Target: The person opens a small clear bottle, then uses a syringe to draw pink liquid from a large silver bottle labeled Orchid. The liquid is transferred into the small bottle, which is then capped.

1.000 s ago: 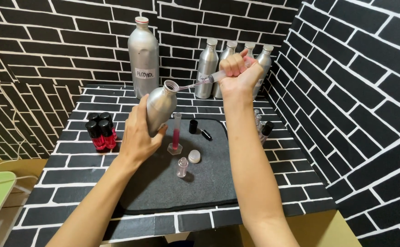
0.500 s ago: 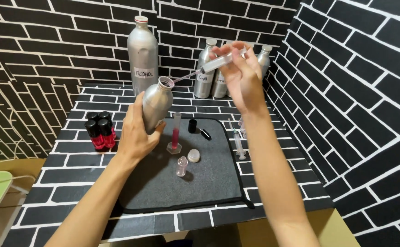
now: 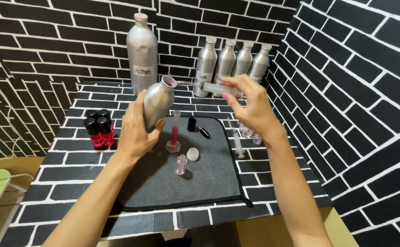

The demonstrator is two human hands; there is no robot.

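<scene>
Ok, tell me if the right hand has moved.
Yes. The right hand with the syringe dropped from level with the small silver bottles' caps to their bases.

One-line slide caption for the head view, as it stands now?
Left hand tilts an open aluminium bottle; right hand holds a syringe at its mouth.

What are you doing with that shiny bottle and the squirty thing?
The left hand holds a silver bottle tilted, cap off. The right hand holds a clear syringe with its tip at the bottle's mouth. On the dark mat below stands a thin cylinder with pink liquid.
</scene>
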